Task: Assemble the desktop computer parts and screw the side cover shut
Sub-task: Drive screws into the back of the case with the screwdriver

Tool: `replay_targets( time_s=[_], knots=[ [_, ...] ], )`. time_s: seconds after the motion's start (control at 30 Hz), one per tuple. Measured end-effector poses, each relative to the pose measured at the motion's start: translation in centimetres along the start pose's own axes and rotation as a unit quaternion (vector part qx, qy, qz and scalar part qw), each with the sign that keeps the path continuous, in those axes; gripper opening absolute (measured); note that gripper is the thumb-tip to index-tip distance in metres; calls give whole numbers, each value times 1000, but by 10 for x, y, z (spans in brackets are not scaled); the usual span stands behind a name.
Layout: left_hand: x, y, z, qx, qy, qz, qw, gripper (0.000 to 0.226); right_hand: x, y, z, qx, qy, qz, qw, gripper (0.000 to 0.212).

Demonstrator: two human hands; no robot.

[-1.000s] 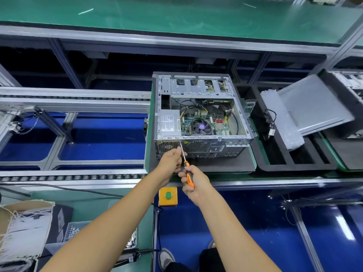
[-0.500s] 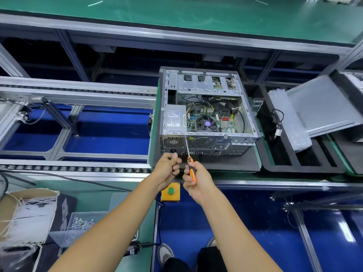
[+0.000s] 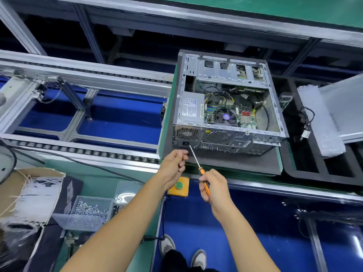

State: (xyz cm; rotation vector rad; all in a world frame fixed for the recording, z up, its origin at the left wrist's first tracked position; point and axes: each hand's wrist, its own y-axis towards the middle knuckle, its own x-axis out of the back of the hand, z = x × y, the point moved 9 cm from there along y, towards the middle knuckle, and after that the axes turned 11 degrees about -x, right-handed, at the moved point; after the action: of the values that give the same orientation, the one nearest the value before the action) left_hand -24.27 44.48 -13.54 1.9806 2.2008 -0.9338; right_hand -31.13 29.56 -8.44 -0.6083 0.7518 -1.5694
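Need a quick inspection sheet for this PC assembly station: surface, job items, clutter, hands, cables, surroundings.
Surface: dark foam pad under the case.
Job's things: computer case open, side cover off, lying right.
Clutter: screw bin, box of ties.
Grippers: right hand grips the screwdriver, tip near the case rear; left hand pinches something small.
Cables: black cable crosses the bench.
Surroundings: roller conveyor, green button.

Open computer case, side cover off

Bright, even overhead light, soft glare streaks on the glossy blue floor, dark shadowed recesses under the upper conveyor, strong wide-angle bending at the edges, left margin blurred, centre sharp
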Motion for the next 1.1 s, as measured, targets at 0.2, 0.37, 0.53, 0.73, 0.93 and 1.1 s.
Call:
replay_targets(
  time_s=[0.2, 0.37, 0.53, 0.73, 0.93, 1.1],
  knots=[
    [-13, 13, -6, -42, 170, 19, 984, 20, 35, 12, -15, -14, 26, -25, 999, 23],
    [-48, 13, 19, -33, 199, 37, 979, 29, 65, 14, -23, -16, 39, -29, 999, 25],
    [-107, 12, 52, -12, 223, 80, 972, 32, 104, 11, -10, 4, 62, -47, 997, 28],
    [-209, 10, 70, -37, 280, 157, 947, 28, 176, 5, 15, 38, 93, -89, 991, 43],
    [-321, 9, 86, -83, 310, 189, 928, 29, 272, 12, 46, 62, 139, -131, 980, 38],
    [-387, 48, 90, -147, 350, 78, 922, 26, 339, 42, 86, 61, 138, -134, 979, 28]
  ],
)
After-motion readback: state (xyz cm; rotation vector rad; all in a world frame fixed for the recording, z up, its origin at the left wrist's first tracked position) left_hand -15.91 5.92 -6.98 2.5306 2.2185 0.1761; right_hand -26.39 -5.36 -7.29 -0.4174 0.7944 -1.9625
